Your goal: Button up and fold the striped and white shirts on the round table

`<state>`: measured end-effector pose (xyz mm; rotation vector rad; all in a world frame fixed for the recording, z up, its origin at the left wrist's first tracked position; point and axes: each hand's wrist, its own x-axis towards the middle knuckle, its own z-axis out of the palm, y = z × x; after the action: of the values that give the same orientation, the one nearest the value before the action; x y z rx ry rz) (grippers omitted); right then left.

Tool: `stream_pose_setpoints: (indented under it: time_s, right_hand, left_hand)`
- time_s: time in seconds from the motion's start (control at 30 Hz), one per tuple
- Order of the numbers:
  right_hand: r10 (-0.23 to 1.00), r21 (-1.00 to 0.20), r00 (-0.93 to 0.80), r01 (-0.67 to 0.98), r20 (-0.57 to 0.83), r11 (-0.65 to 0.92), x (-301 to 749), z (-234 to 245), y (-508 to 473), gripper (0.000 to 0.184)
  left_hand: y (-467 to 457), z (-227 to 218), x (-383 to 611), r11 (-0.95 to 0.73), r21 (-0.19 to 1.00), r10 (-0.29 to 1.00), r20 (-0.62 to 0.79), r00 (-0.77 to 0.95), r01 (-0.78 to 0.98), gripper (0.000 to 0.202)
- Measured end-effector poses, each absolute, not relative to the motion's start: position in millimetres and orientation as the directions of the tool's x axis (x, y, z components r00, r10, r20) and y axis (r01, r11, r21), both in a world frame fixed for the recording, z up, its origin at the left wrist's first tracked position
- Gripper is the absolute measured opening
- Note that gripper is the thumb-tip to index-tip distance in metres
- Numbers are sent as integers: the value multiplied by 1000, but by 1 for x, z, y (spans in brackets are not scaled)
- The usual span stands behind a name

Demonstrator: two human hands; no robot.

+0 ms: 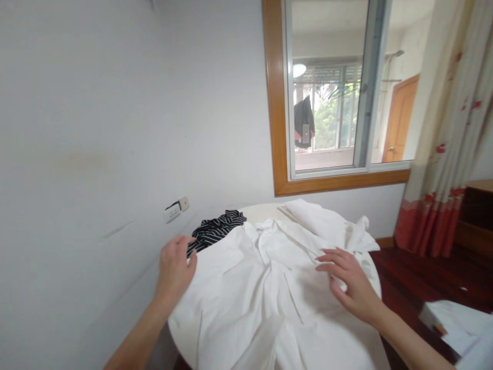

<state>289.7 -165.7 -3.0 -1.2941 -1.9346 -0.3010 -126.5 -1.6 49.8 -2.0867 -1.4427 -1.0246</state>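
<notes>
A white collared garment, which looks like a shirt or coat, lies spread over a round white table, its collar toward the wall and its lower part running off the near edge. At the left edge of the cloth hovers my left hand, fingers apart and holding nothing, close to a bundled black cloth with white stripes. My right hand is over the garment's right side with fingers spread and nothing in them. Whether its fingertips touch the fabric I cannot tell.
Another white cloth lies folded at the table's back right. A wall with a socket borders the left side. A wood-framed window and a curtain are behind. A white box sits low at right.
</notes>
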Motion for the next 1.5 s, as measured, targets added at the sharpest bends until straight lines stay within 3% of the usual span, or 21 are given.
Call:
stream_pose_setpoints:
  time_s: [0.1, 0.23, 0.3, 0.4, 0.53, 0.63, 0.77, 0.93, 1.13, 1.37, 1.5]
  right_hand:
    - [807, -282, -189, 872, 559, 399, 234, 2, -150, 25]
    - [947, -413, -10, 898, 320, 149, 181, -10, -113, 45]
    - [966, -409, 37, 910, 255, 73, 170, -17, -95, 41]
    - [973, -426, 21, 901, 231, 81, 173, -24, -77, 22]
    - [971, -617, -53, 764, 234, 191, 194, -30, -69, 23]
    - [976, -782, -56, 590, 209, 201, 207, -34, -69, 28]
    - [970, -871, -46, 432, 240, 236, 211, -36, -74, 33]
    - [934, -852, -88, 385, 347, 353, 207, -24, -79, 33]
    - [883, -780, -97, 432, 458, 452, 202, -6, -62, 21]
    - [916, -894, 42, 241, 399, 378, 191, -23, -30, 30]
    - [921, -889, 77, 301, 383, 344, 182, -51, -25, 34]
  left_hand:
    - [-26, 31, -76, -598, 152, 684, 608, 402, 787, 26]
    - [-51, -2, -18, -738, 274, 663, 464, 588, 616, 29]
    - [-57, -14, -2, -723, 297, 685, 425, 591, 624, 34]
    - [-59, -22, 6, -642, 289, 764, 319, 561, 710, 31]
    - [-56, -21, -1, -588, 269, 809, 204, 551, 763, 33]
    - [-57, -13, -5, -581, 282, 814, 228, 535, 764, 33]
    - [-61, 0, -6, -617, 279, 787, 232, 571, 736, 30]
    - [-58, 9, 1, -686, 366, 727, 352, 589, 628, 21]
    - [-40, 16, 39, -721, 533, 680, 418, 602, 443, 34]
    - [-11, -8, 55, -601, 641, 798, 443, 409, 478, 34]
    - [-3, -30, 49, -498, 678, 867, 364, 342, 541, 39]
